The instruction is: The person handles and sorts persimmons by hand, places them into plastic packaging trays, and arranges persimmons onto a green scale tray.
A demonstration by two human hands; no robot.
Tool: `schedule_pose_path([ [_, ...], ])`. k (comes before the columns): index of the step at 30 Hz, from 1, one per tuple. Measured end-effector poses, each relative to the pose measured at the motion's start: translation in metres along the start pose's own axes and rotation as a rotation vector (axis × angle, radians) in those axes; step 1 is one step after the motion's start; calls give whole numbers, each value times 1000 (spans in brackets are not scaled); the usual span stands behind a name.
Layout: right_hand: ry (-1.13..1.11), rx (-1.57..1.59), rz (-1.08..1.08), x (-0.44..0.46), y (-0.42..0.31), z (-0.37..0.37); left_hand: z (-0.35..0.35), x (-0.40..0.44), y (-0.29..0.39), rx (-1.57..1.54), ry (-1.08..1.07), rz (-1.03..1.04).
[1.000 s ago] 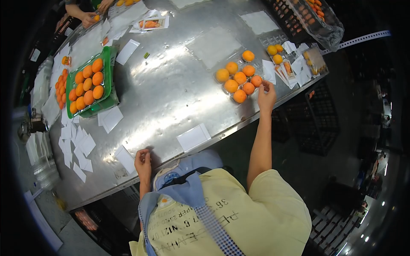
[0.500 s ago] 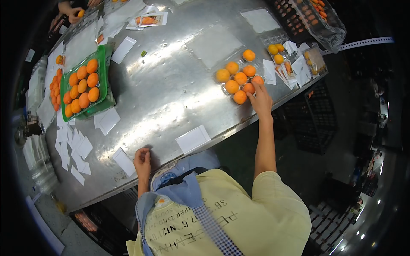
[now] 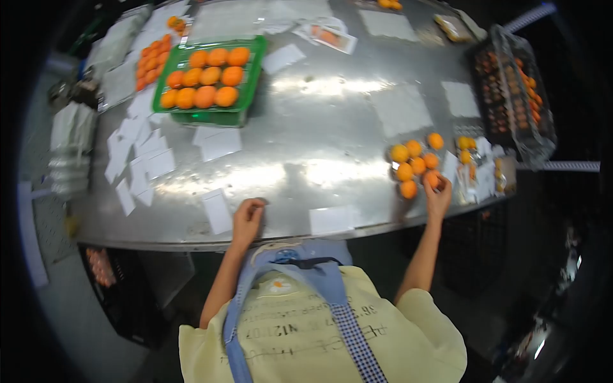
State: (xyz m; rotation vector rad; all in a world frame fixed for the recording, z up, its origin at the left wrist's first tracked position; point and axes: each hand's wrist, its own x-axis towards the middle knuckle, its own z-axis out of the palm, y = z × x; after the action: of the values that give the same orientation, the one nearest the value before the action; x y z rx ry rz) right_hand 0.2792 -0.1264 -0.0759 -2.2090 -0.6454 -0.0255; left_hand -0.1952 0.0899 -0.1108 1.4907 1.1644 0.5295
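My right hand (image 3: 438, 195) has its fingers closed around an orange fruit (image 3: 432, 178) at the near right edge of a small group of loose oranges (image 3: 417, 165). The group sits on the metal table in loose rows, with what looks like a clear plastic tray under it. My left hand (image 3: 248, 220) rests at the table's near edge with fingers curled in, and no object shows in it. Beside it on the left lies a white card (image 3: 217, 212). Another white card (image 3: 333, 219) lies between my two hands.
A green basket (image 3: 254, 76) at the left holds a clear pack of oranges. White cards (image 3: 152, 156) are scattered near it, with more oranges (image 3: 152, 62) behind. Printed labels and small packs lie at the right, by a black crate (image 3: 511, 96). Clear trays (image 3: 73, 147) are stacked far left.
The view has swung round, so the table's contents sit differently in it. My right hand stays at the orange group, where fewer oranges now show. My left hand remains curled near the edge.
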Motion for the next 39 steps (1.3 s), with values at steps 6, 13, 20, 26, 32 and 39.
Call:
schedule_pose_path([
  [6, -478, 1114, 354, -56, -152, 20, 13, 5, 102, -136, -210, 88],
  [13, -1082, 1380, 460, -127, -249, 71, 13, -1, 178, -135, -281, 488],
  [20, -1143, 1083, 267, -144, -284, 96, -22, -4, 161, -93, -98, 578],
  [26, -1191, 833, 81, -150, -324, 113, -49, 2, 150, 59, 15, 706],
  [32, -1150, 852, 261, -156, -330, 138, -64, 5, 139, -43, -12, 591],
  [39, -991, 703, 90, -144, -332, 143, -71, 17, 128, -1038, -311, -77],
])
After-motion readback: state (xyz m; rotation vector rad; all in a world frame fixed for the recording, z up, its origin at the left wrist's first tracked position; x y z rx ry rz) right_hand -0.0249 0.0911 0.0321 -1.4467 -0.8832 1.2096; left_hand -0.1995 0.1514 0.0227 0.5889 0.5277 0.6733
